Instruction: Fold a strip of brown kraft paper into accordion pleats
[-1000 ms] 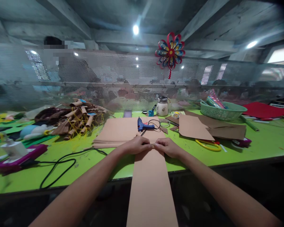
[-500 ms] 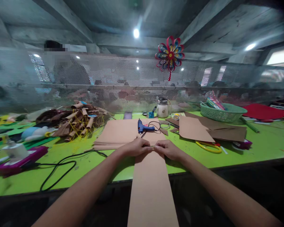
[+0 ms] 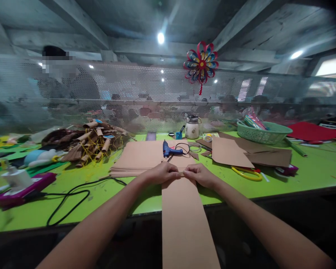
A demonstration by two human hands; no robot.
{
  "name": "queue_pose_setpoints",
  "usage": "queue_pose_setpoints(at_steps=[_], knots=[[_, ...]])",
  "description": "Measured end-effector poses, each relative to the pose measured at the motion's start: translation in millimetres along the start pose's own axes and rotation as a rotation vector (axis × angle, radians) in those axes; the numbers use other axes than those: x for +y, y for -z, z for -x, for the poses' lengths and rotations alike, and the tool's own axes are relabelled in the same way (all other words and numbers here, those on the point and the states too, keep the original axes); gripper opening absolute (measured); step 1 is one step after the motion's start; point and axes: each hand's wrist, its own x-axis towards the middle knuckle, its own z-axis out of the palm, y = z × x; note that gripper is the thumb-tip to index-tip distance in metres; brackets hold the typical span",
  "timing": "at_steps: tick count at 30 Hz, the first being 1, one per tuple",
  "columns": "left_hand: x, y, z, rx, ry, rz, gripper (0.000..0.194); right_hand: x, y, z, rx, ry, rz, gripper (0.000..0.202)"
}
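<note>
A long strip of brown cardboard (image 3: 186, 220) runs from the table toward me and hangs past the front edge. My left hand (image 3: 165, 173) pinches the left side of its far end, fingers closed. On the right side of that same end, my right hand (image 3: 199, 175) is closed in a matching pinch, and the edge between them looks folded or rolled. Just beyond my hands, a blue glue gun (image 3: 172, 150) lies on a stack of brown cardboard sheets (image 3: 140, 153). My fingertips partly hide the strip's far edge.
Bundled brown paper rolls (image 3: 96, 144) with yellow string lie at left, near a purple power strip (image 3: 25, 190) and black cable (image 3: 86, 191). Cut cardboard (image 3: 231, 152), a yellow ring (image 3: 246, 174) and a green basket (image 3: 263, 135) sit at right. Behind stands a perforated screen (image 3: 145, 84).
The hanging part of the cardboard strip has swung slightly to the right. Both hands keep their pinch at its far end, almost in the same place.
</note>
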Motion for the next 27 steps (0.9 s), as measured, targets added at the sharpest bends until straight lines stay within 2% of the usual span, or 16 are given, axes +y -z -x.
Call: queue_pose_setpoints(at_steps=[6,12,17,21,27], knots=[[-2.3,1.2,2.0,0.003,0.007,0.077,0.048,-1.0,2.3,1.5,-0.015,-0.086,-0.152,0.04],[-1.3,5.3,2.9,-0.006,-0.006,0.071,0.046,2.5,3.7,1.1,0.0,-0.082,-0.199,0.04],[-8.8,11.2,1.5,0.003,0.002,0.041,0.047,3.9,3.7,1.1,0.034,-0.099,-0.235,0.041],[-13.4,15.1,1.4,0.011,0.008,0.107,0.046,1.9,4.4,2.5,0.049,-0.112,-0.259,0.044],[-9.7,17.6,3.4,-0.048,-0.024,0.244,0.04,-2.3,5.2,3.4,0.074,-0.113,-0.266,0.047]])
